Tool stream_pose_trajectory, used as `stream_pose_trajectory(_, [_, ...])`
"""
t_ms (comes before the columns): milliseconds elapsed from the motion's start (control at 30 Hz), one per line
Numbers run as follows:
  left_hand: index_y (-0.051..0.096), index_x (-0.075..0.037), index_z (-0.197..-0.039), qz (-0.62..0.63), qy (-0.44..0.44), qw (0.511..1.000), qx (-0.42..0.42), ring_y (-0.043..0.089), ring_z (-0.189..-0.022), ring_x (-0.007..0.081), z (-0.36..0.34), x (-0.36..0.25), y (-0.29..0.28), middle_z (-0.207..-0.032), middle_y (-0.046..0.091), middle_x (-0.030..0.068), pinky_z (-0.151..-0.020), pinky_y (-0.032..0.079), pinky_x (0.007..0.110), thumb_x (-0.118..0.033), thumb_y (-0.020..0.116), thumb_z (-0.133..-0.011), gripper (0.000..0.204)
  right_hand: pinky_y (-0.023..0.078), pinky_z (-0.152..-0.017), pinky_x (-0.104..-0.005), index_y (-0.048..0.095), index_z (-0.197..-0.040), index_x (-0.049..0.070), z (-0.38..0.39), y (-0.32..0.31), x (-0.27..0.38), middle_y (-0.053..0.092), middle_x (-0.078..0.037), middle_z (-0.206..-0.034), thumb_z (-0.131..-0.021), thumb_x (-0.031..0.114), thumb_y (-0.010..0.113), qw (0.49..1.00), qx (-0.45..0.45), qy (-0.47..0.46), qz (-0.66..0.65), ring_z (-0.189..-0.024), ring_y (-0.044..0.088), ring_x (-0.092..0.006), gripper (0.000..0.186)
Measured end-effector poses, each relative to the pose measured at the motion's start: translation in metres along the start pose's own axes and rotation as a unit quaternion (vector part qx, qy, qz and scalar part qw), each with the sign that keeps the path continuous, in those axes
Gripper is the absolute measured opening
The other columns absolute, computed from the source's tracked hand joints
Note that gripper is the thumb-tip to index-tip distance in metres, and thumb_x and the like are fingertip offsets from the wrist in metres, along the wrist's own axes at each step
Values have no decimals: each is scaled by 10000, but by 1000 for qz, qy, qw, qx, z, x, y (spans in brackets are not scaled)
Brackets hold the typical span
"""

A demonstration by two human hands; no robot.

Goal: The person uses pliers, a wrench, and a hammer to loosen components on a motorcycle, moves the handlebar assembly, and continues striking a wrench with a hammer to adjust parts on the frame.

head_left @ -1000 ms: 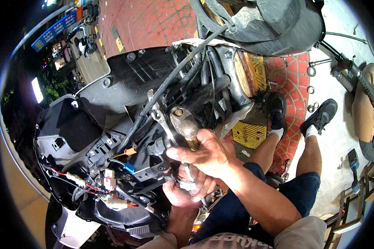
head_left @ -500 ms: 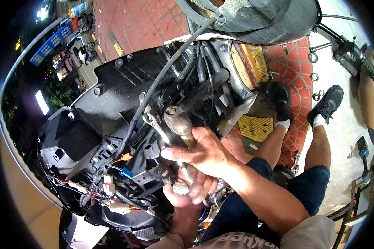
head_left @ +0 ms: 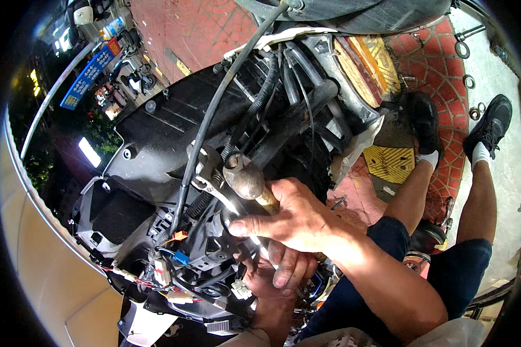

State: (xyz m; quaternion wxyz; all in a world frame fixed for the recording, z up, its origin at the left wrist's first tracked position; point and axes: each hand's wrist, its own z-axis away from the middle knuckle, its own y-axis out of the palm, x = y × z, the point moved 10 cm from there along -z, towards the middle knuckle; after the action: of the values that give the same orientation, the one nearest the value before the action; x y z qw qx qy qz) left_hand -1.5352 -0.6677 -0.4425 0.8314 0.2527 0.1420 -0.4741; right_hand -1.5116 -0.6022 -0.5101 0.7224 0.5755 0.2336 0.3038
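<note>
My right hand (head_left: 295, 220) is closed around a ball-peen hammer (head_left: 244, 180), its metal head pointing up and away from me. Pressed under the thumb of that hand is a shiny wrench (head_left: 228, 202), whose far end reaches in among the cables. My left hand (head_left: 266, 280) is lower down, beneath the right hand's curled fingers; most of its fingers are hidden. A white plug connector (head_left: 241, 289) sits beside it. Both hands are over the opened black body of a scooter (head_left: 173, 115), with bare tubes, hoses and wiring.
A long black cable (head_left: 214, 110) crosses above the frame. Loose orange (head_left: 180, 235) and blue (head_left: 181, 257) connectors are left of my hands. Wooden pieces (head_left: 359, 66) and a yellow ridged block (head_left: 389, 163) lie near my shoes. Metal rings (head_left: 469, 82) rest on the pale floor.
The view has shifted, so the scooter sits further right and higher at the far end. My right hand keeps the hammer and wrench. The white connector now shows left of my left hand.
</note>
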Motion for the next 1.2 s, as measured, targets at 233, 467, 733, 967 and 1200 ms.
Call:
stream_pose_trajectory(233, [628,-80,-939,30,3,1000,2,521,-390,199,3,1,-4,-582,575,43,-498,433,340,-736,417,-958,689,552,-643,-306,695,-1075,2,4,6,-1,707,-38,-825,-847,269,861,999,22,32,-23,-688,640,-106,388])
stream_pose_trajectory(467, [650,-38,-957,69,32,997,2,555,-375,224,0,2,-7,-615,633,124,-385,419,310,-647,582,-913,614,517,-492,-307,641,-1052,-9,3,10,8,662,-52,-746,-882,188,824,998,-5,-61,9,-538,602,-120,319])
stream_pose_trajectory(733, [654,7,-1003,85,27,994,61,579,-412,230,-1,4,-5,-672,667,128,-496,456,334,-687,616,-825,717,518,-486,-293,660,-1054,-7,4,11,12,681,-55,-742,-890,174,813,999,9,-54,-3,-538,614,-117,289])
stream_pose_trajectory(967, [626,-50,-1022,41,1,997,65,524,-420,157,-1,2,3,-658,613,25,-530,383,293,-713,587,-824,693,519,-576,-286,678,-1073,13,5,9,9,685,-37,-791,-882,206,826,999,-2,-45,27,-643,627,-102,309])
stream_pose_trajectory(1200, [586,-112,-1075,-5,-10,995,99,518,-492,106,0,1,3,-718,601,-25,-595,335,293,-541,561,-980,440,490,-624,-267,605,-1289,41,81,-66,61,612,16,-861,-973,185,726,873,-341,-61,342,-704,571,-83,368])
